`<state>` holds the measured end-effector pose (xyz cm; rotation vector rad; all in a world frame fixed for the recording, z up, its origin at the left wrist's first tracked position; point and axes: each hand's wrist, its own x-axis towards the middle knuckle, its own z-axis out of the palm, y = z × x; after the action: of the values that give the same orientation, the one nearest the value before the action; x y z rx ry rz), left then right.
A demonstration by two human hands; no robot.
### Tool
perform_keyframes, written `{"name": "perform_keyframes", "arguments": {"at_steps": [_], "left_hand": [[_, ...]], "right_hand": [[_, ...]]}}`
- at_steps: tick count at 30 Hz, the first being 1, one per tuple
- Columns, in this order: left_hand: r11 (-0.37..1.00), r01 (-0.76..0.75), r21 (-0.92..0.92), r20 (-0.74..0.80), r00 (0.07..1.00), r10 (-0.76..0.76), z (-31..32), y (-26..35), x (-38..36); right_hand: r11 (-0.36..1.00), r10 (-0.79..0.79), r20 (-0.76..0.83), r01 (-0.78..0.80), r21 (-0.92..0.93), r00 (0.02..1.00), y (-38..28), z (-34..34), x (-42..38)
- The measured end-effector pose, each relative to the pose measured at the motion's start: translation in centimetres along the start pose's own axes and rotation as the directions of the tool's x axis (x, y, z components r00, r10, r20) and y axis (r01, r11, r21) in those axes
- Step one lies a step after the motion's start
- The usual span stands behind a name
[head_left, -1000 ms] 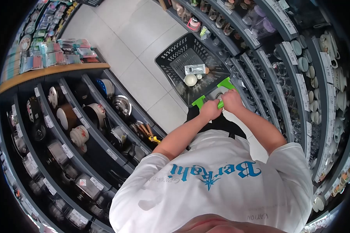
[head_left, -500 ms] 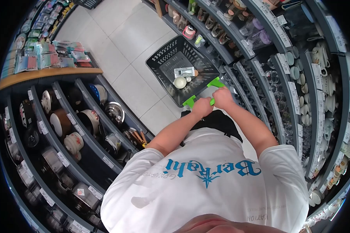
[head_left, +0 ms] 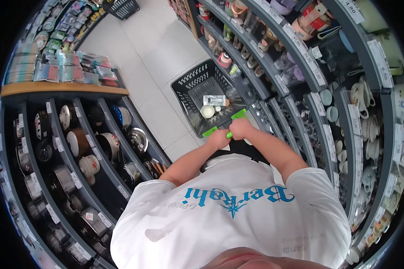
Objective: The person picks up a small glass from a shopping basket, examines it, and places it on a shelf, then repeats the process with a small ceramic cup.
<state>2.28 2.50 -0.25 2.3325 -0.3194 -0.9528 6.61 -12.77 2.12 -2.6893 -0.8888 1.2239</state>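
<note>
A black shopping basket point(head_left: 184, 96) with a bright green handle point(head_left: 229, 134) is in front of me, tilted away over the floor. My left hand point(head_left: 218, 139) is closed round the handle, and my right hand point(head_left: 241, 129) grips it just to the right, close beside the other. Inside the basket lie a cream-white bowl point(head_left: 207, 111), a small round white item point(head_left: 217, 108) and a flat clear-and-white package point(head_left: 214, 100) whose contents I cannot make out. Something brownish shows partly by the package.
Shelves of pots and pans point(head_left: 90, 166) run along my left, under a wooden ledge point(head_left: 67, 88) stacked with packets. Shelves with glassware, cups and jugs point(head_left: 371, 127) curve along my right. Ahead is a pale tiled floor point(head_left: 150, 49), with another dark basket point(head_left: 122, 8) far off.
The view has shifted: shelves and floor sit lower in it, and more of the far basket shows. Both hands stay on the handle, which appears lower and further left. The basket's contents look unchanged.
</note>
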Motion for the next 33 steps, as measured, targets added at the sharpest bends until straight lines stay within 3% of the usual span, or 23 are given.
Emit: {"name": "perform_keyframes", "arguments": {"at_steps": [8, 14, 17, 33], "left_hand": [[0.992, 0.101, 0.069, -0.041, 0.994, -0.098, -2.7, -1.4, 1.4], [0.952, 0.276, 0.13, -0.114, 0.958, -0.262, -5.1, -1.3, 2.0], [0.938, 0.317, 0.137, -0.066, 0.948, -0.311, -6.3, -1.4, 2.7], [0.959, 0.274, 0.078, -0.028, 0.962, -0.272, -10.7, -5.2, 7.0]], "right_hand": [[0.995, -0.074, 0.04, 0.072, 0.069, 0.996, 0.1, -3.4, 2.8], [0.992, -0.11, 0.041, 0.107, 0.068, 0.993, 0.0, -5.6, 5.1], [0.991, -0.105, 0.05, 0.1, 0.094, 0.993, 0.1, -6.7, 5.8], [0.997, -0.076, 0.096, 0.074, 0.029, 0.992, 0.3, -13.0, 9.5]]}}
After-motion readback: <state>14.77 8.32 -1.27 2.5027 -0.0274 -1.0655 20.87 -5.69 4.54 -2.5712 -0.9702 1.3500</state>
